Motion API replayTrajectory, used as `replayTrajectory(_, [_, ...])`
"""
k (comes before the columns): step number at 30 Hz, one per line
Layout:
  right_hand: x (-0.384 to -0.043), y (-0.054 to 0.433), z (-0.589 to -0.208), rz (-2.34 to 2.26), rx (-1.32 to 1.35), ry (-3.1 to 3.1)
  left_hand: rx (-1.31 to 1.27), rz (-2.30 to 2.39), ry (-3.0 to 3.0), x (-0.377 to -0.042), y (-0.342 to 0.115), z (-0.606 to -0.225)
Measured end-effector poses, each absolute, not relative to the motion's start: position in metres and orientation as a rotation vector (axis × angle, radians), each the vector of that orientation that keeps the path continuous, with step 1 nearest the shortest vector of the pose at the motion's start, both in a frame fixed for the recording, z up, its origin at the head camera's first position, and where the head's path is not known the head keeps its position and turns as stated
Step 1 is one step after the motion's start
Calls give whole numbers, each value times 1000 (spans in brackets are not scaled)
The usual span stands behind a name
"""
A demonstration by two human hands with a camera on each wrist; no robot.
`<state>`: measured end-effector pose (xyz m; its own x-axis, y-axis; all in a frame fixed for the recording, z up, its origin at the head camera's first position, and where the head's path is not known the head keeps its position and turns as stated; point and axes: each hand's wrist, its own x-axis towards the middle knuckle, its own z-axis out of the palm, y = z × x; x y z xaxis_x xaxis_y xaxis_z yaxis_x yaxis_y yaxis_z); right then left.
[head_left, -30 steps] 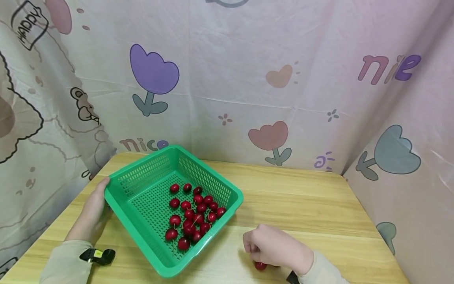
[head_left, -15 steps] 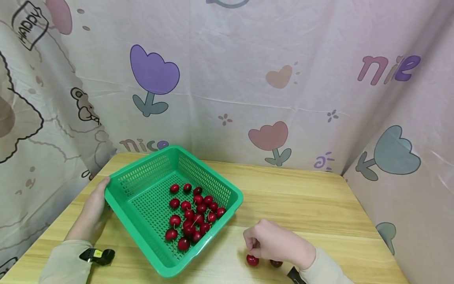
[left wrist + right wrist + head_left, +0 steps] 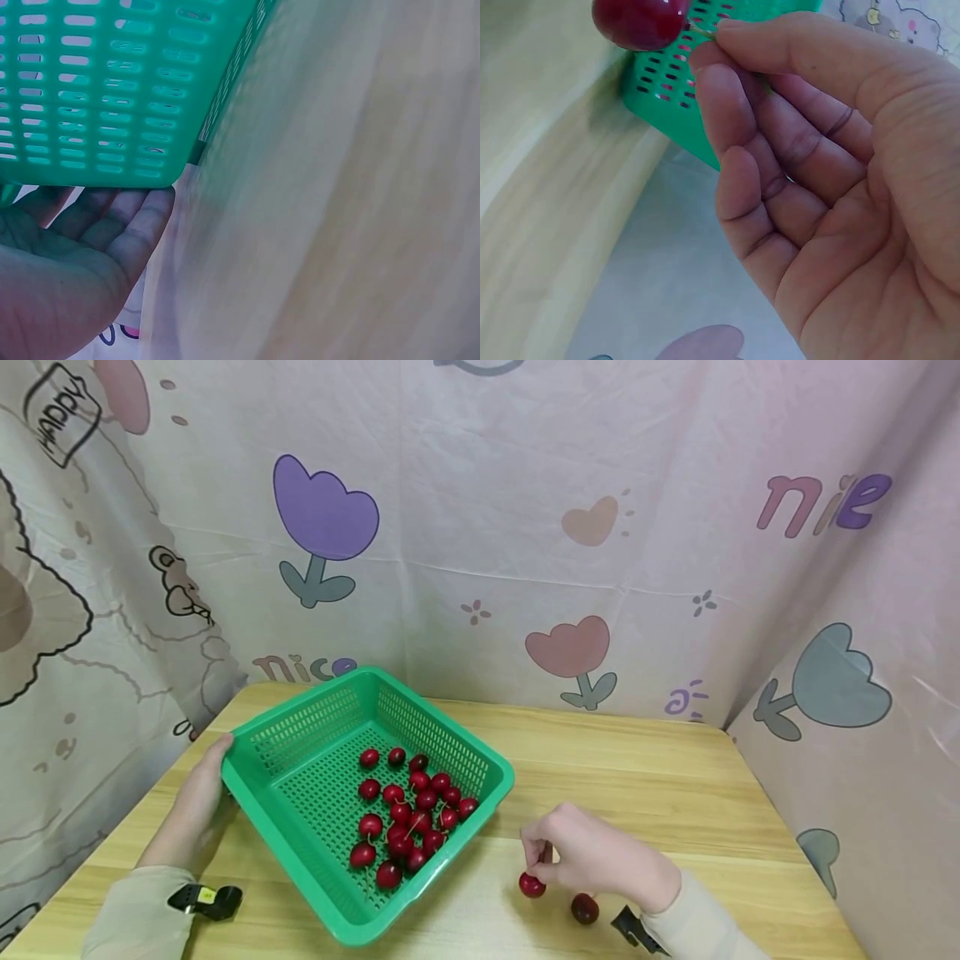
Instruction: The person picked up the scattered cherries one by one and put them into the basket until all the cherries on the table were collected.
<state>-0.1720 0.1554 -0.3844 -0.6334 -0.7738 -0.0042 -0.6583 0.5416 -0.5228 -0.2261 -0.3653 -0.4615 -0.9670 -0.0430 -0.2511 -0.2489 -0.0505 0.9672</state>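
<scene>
In the head view a green plastic basket [image 3: 288, 835] with perforated sides stands on the left half of the table. My left hand [image 3: 197, 797] grips its left corner; the left wrist view has the fingers [image 3: 142, 225] bent up against the edge. Thumb and index finger of my right hand [image 3: 600, 860] pinch a red cherry [image 3: 532, 885] by its thin green stem [image 3: 702, 31]. That fruit hangs below the fingertips, right of the basket. Beside it, under the wrist, a darker cherry [image 3: 585, 908] lies on the table. Several red cherries [image 3: 420, 821] are in the basket, mostly toward its right side.
A light wooden table [image 3: 637, 768] carries everything. Behind it and at both sides hangs a pale curtain [image 3: 465, 510] printed with flowers and words. The basket's raised rim [image 3: 468, 852] stands between the right hand and the fruit inside.
My right hand has risen slightly, with the pinched cherry moving away from me and left. The darker cherry, hidden at first, has come fully into view. Left hand and basket stay put.
</scene>
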Motion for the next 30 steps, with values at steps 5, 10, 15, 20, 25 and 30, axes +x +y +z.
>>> replayTrajectory(5, [-177, 158, -372, -748, -1260, 2563, -340, 2133, 2067, -227, -366, -459])
replayTrajectory(10, [-183, 159, -361, -756, -1293, 2596, -353, 2126, 2079, -227, -366, -459])
replayTrajectory(15, [-190, 157, -350, -773, -1319, 2628, -347, 2114, 2089, -228, -366, -458])
replayTrajectory(20, [-198, 153, -338, -799, -1343, 2636, -322, 2071, 2136, -229, -368, -459])
replayTrajectory(25, [-207, 146, -324, -818, -1379, 2647, -306, 2072, 2132, -229, -367, -460])
replayTrajectory(30, [-214, 137, -314, -838, -1415, 2639, -298, 2081, 2120, -229, -368, -460])
